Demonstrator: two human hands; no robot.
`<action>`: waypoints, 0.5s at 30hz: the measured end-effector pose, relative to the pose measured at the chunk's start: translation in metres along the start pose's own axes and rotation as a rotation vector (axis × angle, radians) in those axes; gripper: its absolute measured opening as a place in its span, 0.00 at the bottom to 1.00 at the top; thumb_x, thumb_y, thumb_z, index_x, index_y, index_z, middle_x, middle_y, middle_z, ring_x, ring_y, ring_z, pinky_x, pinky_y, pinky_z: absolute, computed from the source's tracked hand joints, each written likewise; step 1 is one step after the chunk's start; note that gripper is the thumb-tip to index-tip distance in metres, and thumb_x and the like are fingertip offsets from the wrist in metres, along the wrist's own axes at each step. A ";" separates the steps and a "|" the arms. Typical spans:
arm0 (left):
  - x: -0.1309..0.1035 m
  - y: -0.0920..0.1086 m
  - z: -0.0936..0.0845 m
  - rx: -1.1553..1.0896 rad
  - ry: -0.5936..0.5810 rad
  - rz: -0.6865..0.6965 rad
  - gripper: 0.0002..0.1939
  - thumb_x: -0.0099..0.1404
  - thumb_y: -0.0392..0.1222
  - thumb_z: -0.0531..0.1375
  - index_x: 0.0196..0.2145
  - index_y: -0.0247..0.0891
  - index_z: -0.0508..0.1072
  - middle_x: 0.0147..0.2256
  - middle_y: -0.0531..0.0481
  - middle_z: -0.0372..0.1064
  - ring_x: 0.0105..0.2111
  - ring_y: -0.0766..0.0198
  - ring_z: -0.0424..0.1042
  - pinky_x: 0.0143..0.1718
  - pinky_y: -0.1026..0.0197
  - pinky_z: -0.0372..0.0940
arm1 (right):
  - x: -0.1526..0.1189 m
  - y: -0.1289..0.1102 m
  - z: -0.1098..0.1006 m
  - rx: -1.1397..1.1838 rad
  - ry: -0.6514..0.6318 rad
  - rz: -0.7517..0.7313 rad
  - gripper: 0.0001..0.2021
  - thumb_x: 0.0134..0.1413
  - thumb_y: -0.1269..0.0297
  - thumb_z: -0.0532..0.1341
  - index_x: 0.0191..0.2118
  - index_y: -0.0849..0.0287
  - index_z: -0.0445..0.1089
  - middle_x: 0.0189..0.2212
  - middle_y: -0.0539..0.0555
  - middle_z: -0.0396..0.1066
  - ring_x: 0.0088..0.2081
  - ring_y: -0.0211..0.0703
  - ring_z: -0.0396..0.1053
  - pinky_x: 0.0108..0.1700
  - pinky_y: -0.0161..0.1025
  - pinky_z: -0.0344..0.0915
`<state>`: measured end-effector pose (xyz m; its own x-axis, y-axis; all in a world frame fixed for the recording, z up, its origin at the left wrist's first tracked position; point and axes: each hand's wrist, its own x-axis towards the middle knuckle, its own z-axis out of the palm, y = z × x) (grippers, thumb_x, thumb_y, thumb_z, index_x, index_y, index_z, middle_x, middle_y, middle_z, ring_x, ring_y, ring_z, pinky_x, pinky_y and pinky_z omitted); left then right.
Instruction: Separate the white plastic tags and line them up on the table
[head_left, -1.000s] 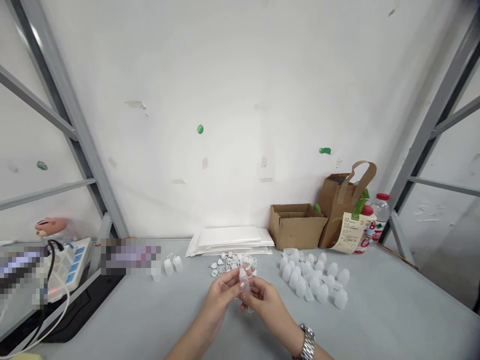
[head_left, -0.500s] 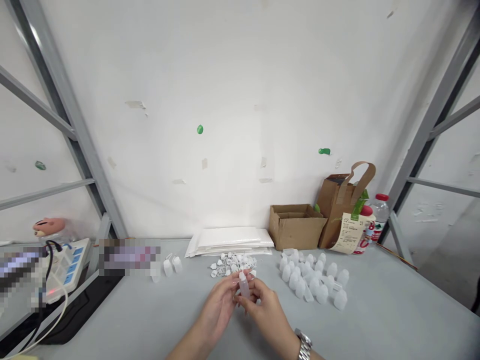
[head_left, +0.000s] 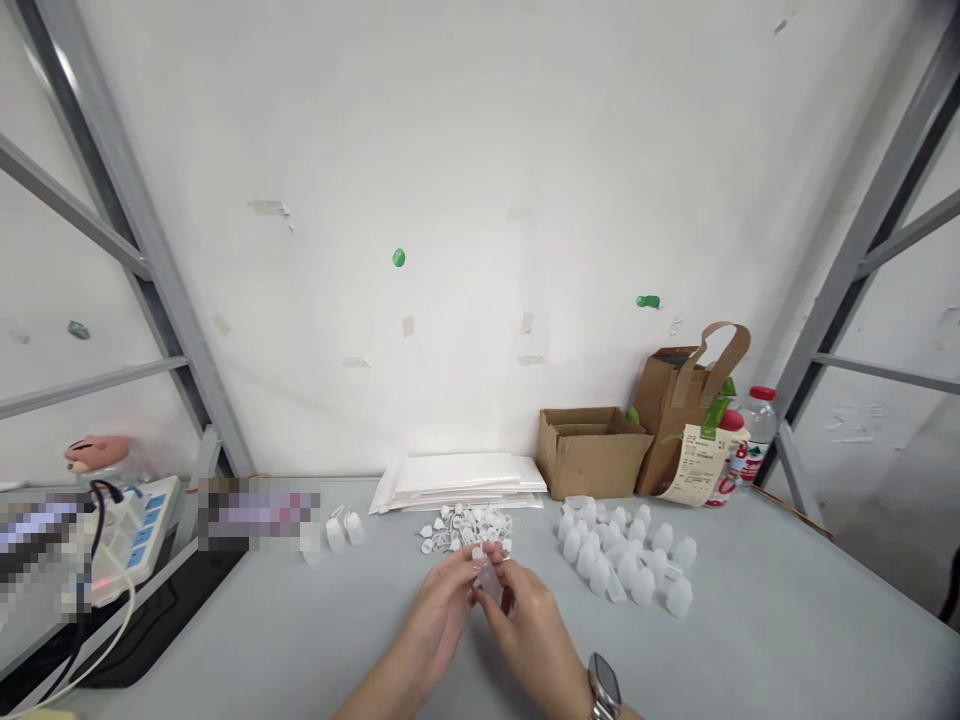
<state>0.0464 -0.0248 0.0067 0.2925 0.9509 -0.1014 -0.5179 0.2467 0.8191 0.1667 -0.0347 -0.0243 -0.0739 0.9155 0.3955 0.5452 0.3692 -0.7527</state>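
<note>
A small translucent plastic bottle [head_left: 490, 580] is held between my two hands over the table, its top tilted to the left. My right hand [head_left: 534, 620] is closed around the body, thumb and fingers on its side. The fingers of my left hand [head_left: 442, 615] close on its upper end, by a white cap [head_left: 478, 554]. Just beyond my fingers lies a pile of white caps with loops [head_left: 465, 525]. To the right, many translucent bottles [head_left: 619, 550] stand and lie in a group. Farther left stand a few small bottles [head_left: 334, 533], two of them with looped caps.
Flat white envelopes [head_left: 465, 470] are stacked against the wall. An open cardboard box [head_left: 596, 465], a brown paper bag [head_left: 664, 420] and a red-capped bottle [head_left: 759, 430] stand at the back right. A power strip [head_left: 154, 530] with cables and a black mat [head_left: 172, 610] lie left.
The bottle's top has tipped to the left between my hands. My right wrist has turned, so the watch face now shows.
</note>
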 end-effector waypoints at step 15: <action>-0.002 0.000 -0.001 0.000 -0.032 -0.029 0.14 0.52 0.36 0.58 0.37 0.35 0.75 0.46 0.42 0.71 0.53 0.51 0.60 0.52 0.55 0.53 | -0.002 0.000 0.002 -0.095 0.005 0.040 0.01 0.50 0.67 0.56 0.30 0.56 0.64 0.24 0.52 0.67 0.27 0.44 0.65 0.29 0.37 0.59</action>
<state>0.0457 -0.0267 0.0063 0.3332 0.9368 -0.1066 -0.5087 0.2738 0.8162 0.1655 -0.0357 -0.0262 -0.0466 0.9283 0.3688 0.6240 0.3153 -0.7150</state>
